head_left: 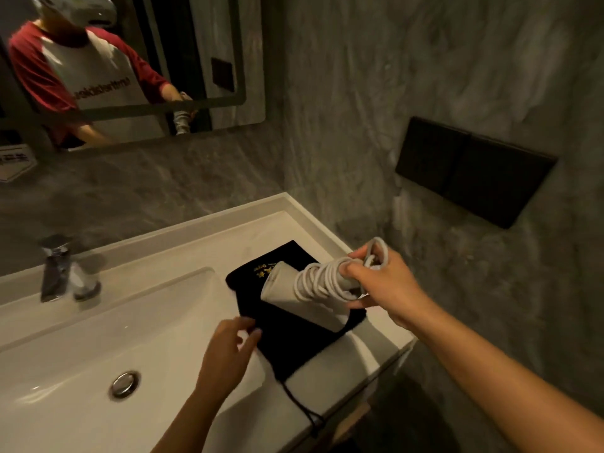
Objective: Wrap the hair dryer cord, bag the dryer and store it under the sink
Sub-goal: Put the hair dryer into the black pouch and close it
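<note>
A white hair dryer [294, 297] hangs just above a black cloth bag [294, 341] that lies flat on the right part of the white sink counter [202, 237]. Its white cord [322, 277] is coiled in several loops around the handle. My right hand [379, 284] is shut on the handle and the cord loops, with one loop sticking up past my fingers. My left hand [230, 353] hovers at the bag's left edge, fingers apart, holding nothing. The bag's black drawstring [300, 407] trails toward the counter's front edge.
The basin [98, 348] with a chrome drain [124, 384] fills the left of the counter, and a chrome faucet [62, 269] stands behind it. A mirror [130, 60] hangs above. A black wall plate [470, 170] sits on the marble wall at right.
</note>
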